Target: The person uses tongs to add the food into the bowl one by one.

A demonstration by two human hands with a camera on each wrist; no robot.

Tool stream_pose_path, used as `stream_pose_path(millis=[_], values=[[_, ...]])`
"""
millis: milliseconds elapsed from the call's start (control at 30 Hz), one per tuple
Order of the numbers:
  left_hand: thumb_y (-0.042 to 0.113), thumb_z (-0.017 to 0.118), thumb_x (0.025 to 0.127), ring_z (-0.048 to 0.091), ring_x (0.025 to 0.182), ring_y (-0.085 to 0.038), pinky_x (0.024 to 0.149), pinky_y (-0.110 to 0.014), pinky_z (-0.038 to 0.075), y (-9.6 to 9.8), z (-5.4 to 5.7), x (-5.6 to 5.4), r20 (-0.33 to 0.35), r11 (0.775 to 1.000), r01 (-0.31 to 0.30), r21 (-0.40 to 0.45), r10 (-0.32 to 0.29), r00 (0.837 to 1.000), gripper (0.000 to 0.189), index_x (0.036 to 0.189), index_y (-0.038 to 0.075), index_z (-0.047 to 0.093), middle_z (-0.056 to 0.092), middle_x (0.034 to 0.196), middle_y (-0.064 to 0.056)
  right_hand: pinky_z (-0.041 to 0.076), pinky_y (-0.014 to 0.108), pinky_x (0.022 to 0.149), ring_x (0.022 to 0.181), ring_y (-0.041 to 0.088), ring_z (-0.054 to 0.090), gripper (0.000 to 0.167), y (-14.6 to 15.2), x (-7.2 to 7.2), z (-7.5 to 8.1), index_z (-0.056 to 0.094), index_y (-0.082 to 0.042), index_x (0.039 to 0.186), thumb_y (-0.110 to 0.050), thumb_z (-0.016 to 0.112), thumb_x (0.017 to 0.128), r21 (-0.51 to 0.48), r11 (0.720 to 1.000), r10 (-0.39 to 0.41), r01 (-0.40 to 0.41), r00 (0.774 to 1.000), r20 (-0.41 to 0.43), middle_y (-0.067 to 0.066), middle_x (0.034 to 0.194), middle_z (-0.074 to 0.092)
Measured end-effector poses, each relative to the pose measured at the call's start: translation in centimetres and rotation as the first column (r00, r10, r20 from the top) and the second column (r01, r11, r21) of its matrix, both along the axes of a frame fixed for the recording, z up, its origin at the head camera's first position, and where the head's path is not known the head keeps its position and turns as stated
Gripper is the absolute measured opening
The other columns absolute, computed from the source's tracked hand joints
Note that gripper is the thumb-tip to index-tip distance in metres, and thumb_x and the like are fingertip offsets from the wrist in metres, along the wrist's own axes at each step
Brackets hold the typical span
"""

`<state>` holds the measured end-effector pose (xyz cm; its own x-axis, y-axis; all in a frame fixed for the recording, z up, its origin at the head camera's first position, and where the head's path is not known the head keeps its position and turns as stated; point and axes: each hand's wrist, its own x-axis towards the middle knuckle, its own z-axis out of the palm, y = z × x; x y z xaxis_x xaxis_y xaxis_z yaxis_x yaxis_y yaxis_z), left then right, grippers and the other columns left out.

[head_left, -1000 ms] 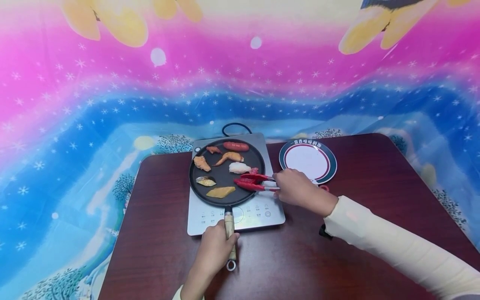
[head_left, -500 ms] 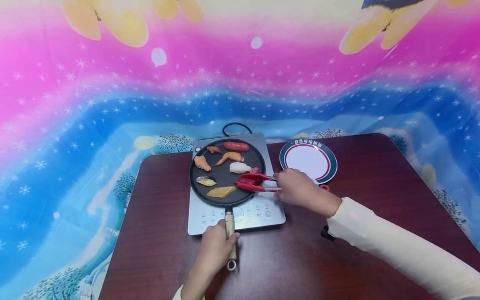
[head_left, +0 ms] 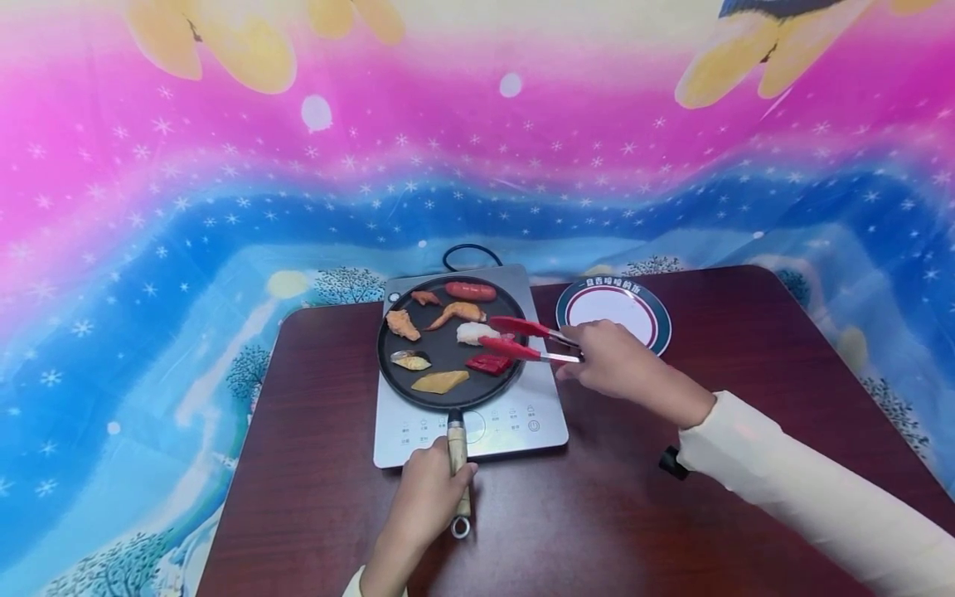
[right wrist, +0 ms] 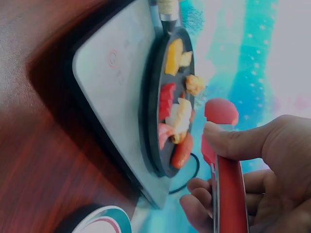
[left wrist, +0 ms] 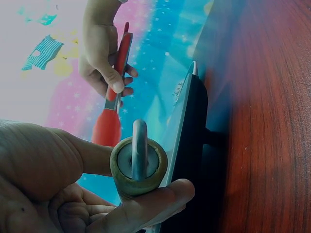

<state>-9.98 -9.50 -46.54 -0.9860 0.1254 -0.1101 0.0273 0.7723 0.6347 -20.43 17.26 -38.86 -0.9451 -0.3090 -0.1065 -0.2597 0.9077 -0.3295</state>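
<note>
In the head view my left hand [head_left: 433, 489] grips the bamboo-like handle [head_left: 458, 444] of a flat black frying pan [head_left: 448, 350]. My right hand [head_left: 619, 358] holds red-tipped tongs [head_left: 522, 326], their tips spread apart over the pan's right side. Beneath the tips lies a white, rice-like piece [head_left: 472, 333] with a pink end, partly hidden. Just below it is a dark red slab [head_left: 488, 365], outside the tongs. The right wrist view shows the tongs [right wrist: 231, 194] raised off the food. Around the pan sit a sausage [head_left: 470, 291], a yellow slice [head_left: 440, 381] and several browned pieces [head_left: 403, 325].
The pan stands on a silver induction cooktop [head_left: 515, 435] with a black cord [head_left: 470, 246] behind it. Right of the cooktop, a white plate with a dark green rim [head_left: 660, 319] lies partly behind my right hand. A printed cloth hangs behind the brown table [head_left: 321, 398].
The tongs have come away from the dark red slab, spread wider and moved up toward the white piece. The slab stays in the pan. My left hand has not moved.
</note>
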Motion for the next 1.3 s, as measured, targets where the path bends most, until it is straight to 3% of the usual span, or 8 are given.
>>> stream_pose_path(millis=[133,300,400,567,800,1000,1300], values=[[0.019,0.079,0.089,0.057,0.058,-0.012,0.054,-0.027,0.049,0.0,0.0,0.0,0.008,1.0,-0.002,-0.004,0.002,1.0,0.032,0.1,-0.007,0.064,0.059,0.064,-0.003,0.041,0.032,0.061,0.066,0.02,0.052,0.044,1.3,-0.3,0.1,0.069,-0.003,0.114,-0.027,0.087,0.082,-0.011,0.999,-0.048,0.048,0.997,-0.063,0.001,0.069,0.061],[0.018,0.079,0.088,0.057,0.057,-0.012,0.053,-0.027,0.049,0.1,0.0,0.0,0.008,1.0,-0.008,-0.011,0.008,1.0,0.031,0.099,-0.007,0.065,0.058,0.064,-0.003,0.041,0.033,0.061,0.065,0.019,0.052,0.05,3.6,-1.1,-0.8,0.065,0.002,0.122,-0.028,0.083,0.086,-0.02,0.994,-0.108,0.106,0.99,-0.087,0.003,0.07,0.063],[0.018,0.079,0.088,0.057,0.058,-0.012,0.053,-0.027,0.049,0.1,0.1,0.0,0.002,1.0,-0.005,-0.015,0.005,1.0,0.031,0.099,-0.007,0.065,0.058,0.064,-0.003,0.047,0.037,0.064,0.067,0.021,0.056,0.055,5.1,-1.6,-1.7,0.063,0.005,0.127,-0.028,0.082,0.087,-0.007,0.989,-0.147,0.147,0.985,-0.087,0.007,0.073,0.067],[0.018,0.079,0.088,0.058,0.06,-0.013,0.055,-0.028,0.05,0.1,0.1,0.0,0.001,1.0,0.003,-0.011,-0.003,1.0,0.03,0.098,-0.007,0.064,0.059,0.065,-0.003,0.058,0.047,0.073,0.08,0.031,0.066,0.064,7.2,-1.9,-3.0,0.059,0.009,0.132,-0.029,0.082,0.086,0.026,0.977,-0.211,0.214,0.974,-0.077,0.022,0.094,0.073],[0.018,0.079,0.088,0.058,0.06,-0.013,0.056,-0.029,0.05,0.0,0.1,0.0,0.001,1.0,0.003,-0.013,-0.003,1.0,0.029,0.097,-0.006,0.064,0.058,0.065,-0.003,0.055,0.035,0.06,0.084,0.033,0.064,0.078,9.4,-1.6,-4.5,0.049,0.014,0.14,-0.03,0.083,0.086,-0.002,0.951,-0.31,0.31,0.951,-0.016,0.028,0.101,0.071],[0.018,0.079,0.088,0.058,0.061,-0.014,0.057,-0.029,0.051,0.0,0.1,0.0,0.008,1.0,-0.001,-0.008,0.001,1.0,0.029,0.098,-0.005,0.064,0.058,0.065,-0.003,0.06,0.051,0.079,0.098,0.044,0.065,0.084,10.9,-1.5,-5.7,0.045,0.016,0.14,-0.031,0.085,0.084,-0.015,0.936,-0.353,0.353,0.936,-0.015,0.038,0.121,0.063],[0.018,0.079,0.088,0.058,0.061,-0.014,0.057,-0.029,0.051,0.0,0.1,0.0,0.007,1.0,0.007,-0.002,-0.007,1.0,0.028,0.096,-0.005,0.064,0.058,0.065,-0.003,0.055,0.06,0.092,0.111,0.048,0.061,0.092,12.3,-0.9,-8.1,0.038,0.013,0.147,-0.034,0.086,0.084,-0.063,0.929,-0.365,0.366,0.931,0.019,0.037,0.129,0.059]])
